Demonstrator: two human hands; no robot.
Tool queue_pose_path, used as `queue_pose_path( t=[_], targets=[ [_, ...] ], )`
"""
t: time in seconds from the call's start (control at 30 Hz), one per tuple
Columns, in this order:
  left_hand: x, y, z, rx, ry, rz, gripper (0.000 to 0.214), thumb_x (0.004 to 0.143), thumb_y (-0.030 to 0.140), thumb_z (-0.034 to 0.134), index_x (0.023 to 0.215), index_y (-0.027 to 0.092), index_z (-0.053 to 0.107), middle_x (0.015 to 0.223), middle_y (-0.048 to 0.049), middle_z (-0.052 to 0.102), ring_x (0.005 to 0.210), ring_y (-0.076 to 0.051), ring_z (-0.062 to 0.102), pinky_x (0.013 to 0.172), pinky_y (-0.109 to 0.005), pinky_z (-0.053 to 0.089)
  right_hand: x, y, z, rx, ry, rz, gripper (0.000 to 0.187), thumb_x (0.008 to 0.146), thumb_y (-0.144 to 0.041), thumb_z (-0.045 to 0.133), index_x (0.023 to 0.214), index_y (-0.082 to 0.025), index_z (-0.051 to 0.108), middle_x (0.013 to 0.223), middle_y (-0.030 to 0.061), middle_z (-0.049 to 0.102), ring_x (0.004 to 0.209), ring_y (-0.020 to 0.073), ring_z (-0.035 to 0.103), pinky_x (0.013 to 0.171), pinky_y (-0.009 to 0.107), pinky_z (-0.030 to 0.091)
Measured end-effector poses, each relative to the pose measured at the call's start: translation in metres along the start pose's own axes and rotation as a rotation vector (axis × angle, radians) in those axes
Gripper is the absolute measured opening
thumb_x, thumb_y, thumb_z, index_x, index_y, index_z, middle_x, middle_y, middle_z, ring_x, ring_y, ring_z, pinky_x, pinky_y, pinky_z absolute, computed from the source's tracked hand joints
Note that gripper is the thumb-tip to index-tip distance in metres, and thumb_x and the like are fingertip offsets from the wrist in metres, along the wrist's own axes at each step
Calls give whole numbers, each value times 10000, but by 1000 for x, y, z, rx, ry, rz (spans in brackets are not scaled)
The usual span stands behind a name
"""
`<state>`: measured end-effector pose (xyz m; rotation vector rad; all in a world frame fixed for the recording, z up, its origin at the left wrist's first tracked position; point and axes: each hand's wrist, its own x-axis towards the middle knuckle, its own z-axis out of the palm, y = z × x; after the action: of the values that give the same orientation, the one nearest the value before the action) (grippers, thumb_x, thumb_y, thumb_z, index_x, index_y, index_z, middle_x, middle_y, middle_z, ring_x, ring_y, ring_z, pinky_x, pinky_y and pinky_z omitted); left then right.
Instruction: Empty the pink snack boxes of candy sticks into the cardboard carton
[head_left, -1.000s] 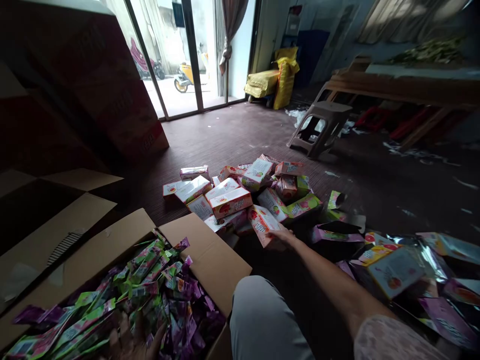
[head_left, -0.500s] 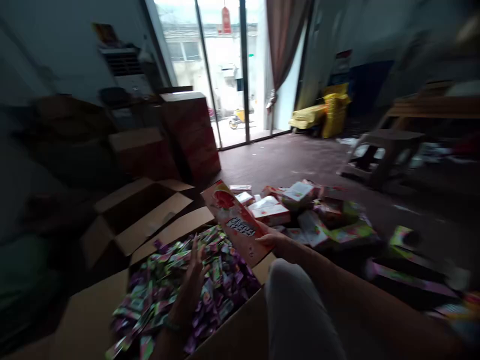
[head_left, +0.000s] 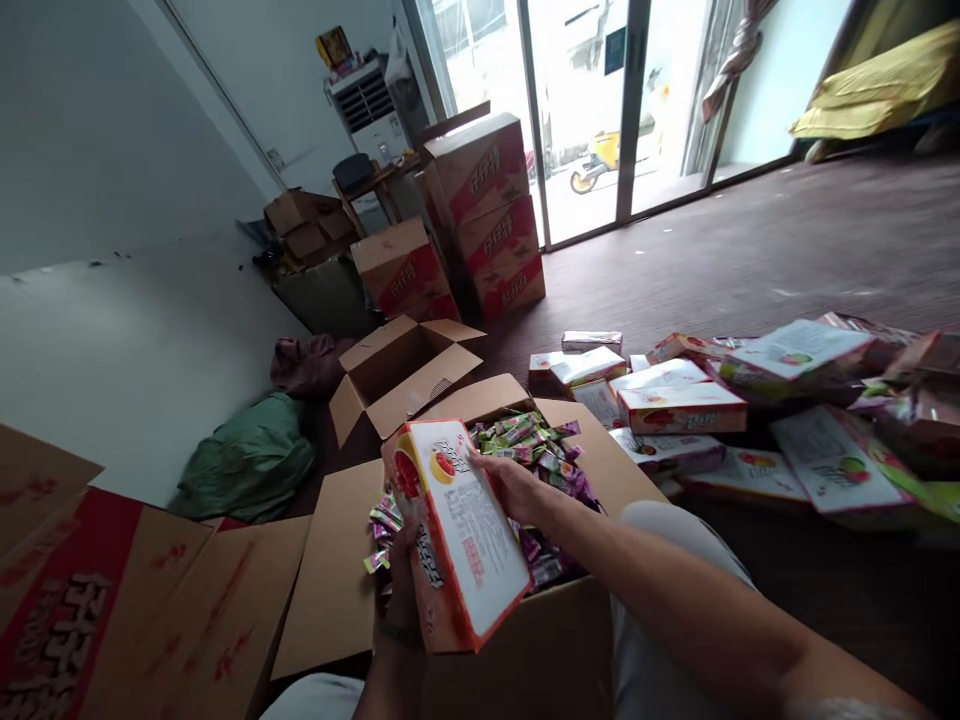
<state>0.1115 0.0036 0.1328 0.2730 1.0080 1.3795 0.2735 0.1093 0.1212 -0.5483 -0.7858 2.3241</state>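
I hold an orange and white candy box (head_left: 476,530) with grapefruit pictures, tilted, between my two hands. My left hand (head_left: 403,565) grips its left side, the fingers partly in shadow. On the upper right edge my right hand (head_left: 511,488) is closed, thumb on the white face. Beneath the box stands an open carton (head_left: 330,575) with its flaps folded out. Small green and purple wrapped candies (head_left: 559,465) fill it, partly hidden by the box and my hands.
Many candy boxes (head_left: 682,405) lie piled on the floor at the right. Another open carton (head_left: 390,375) stands ahead, with stacked cartons (head_left: 491,215) behind it. At the left are a green sack (head_left: 244,460) and a red-printed carton (head_left: 67,600). Glass doors (head_left: 581,120) are at the back.
The box has come closer and lower over the carton and turned to show its white face. My left hand, open over the candies before, now holds the box too. The view has swung left.
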Motion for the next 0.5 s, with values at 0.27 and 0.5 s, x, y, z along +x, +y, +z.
queue_pose_path(
  t=[0.27, 0.5],
  targets=[
    [13, -5, 9, 127, 48, -58, 532, 689, 525, 704, 1104, 191, 698, 907, -51, 761, 935, -297, 714, 888, -415, 544, 9, -6, -10, 5, 157, 68, 427, 749, -445, 793, 1000, -118, 684, 872, 101, 763, 736, 210, 723, 745, 335, 585],
    [17, -1, 6, 89, 27, 7, 495, 634, 457, 764, 1054, 201, 710, 692, -2, 721, 747, -271, 717, 842, -407, 565, 3, -13, -5, 186, 1, 126, 325, 803, -303, 696, 1046, -88, 671, 878, 113, 765, 753, 206, 728, 756, 323, 594]
  ],
)
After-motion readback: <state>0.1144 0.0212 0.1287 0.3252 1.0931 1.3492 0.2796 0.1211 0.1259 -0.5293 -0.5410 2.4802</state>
